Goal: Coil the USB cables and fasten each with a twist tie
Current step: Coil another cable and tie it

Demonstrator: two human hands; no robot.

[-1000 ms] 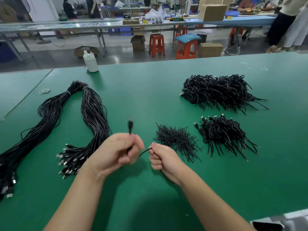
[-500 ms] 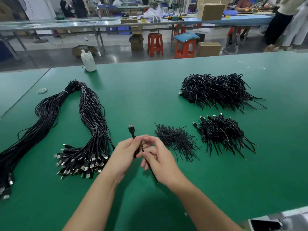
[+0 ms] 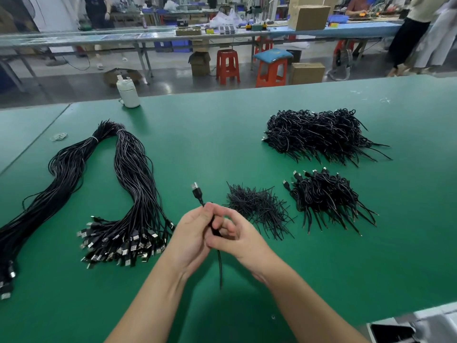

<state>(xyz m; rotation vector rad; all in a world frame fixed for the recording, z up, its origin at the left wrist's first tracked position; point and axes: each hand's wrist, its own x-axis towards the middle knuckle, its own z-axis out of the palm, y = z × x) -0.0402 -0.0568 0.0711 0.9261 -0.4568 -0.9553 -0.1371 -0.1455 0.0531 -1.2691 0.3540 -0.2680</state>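
Near the middle of the bench's (image 3: 222, 149) front edge, left hand (image 3: 191, 235) and right hand (image 3: 238, 237) both close their grip on one coiled cable (image 3: 197, 194), plug upward.

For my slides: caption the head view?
Both hands grip one cable between uncoiled cables and ties.

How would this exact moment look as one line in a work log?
step: fastening coil | left hand: grips coiled cable | right hand: pinches twist tie at coil | tie pile: right of hands
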